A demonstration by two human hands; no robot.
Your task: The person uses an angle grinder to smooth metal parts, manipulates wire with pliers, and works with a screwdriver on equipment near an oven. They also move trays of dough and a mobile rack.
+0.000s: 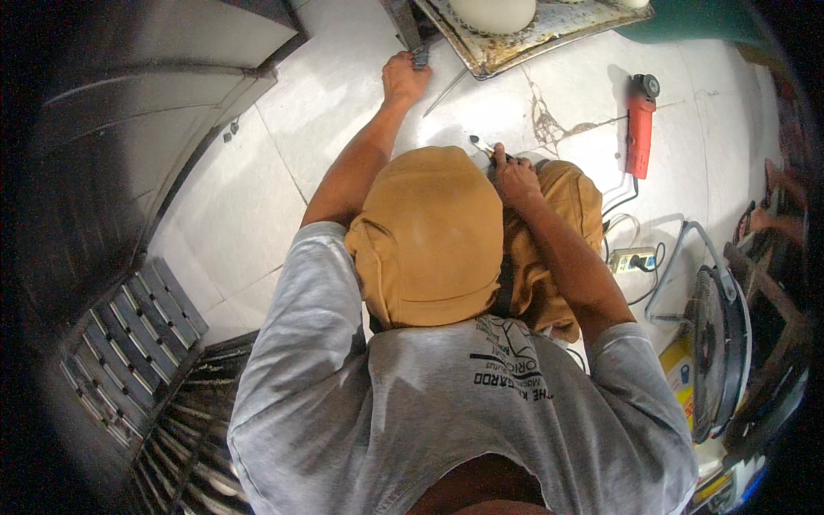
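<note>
My left hand [406, 79] reaches far forward, its fingers closed round a small dark grey piece [420, 57]. That piece is at the lower end of a dark metal leg [402, 24], next to a rusty metal tray [549, 45]. A thin rod [445, 94] slants down from near the tray's corner. My right hand [518, 180] is by my right knee, closed on a slim dark tool [501, 158] whose kind I cannot make out; part of it is hidden by my fingers. Just beyond its tip, a small black bit [475, 139] shows against the pale floor tiles.
A red angle grinder [639, 129] stands out on the tiles at the right, its cord running toward a power strip [633, 260]. A fan [719, 348] is further right. Dark cabinet panels [154, 112] fill the left, with a slatted rack [137, 330] below. A person's hand [760, 221] shows at the right edge.
</note>
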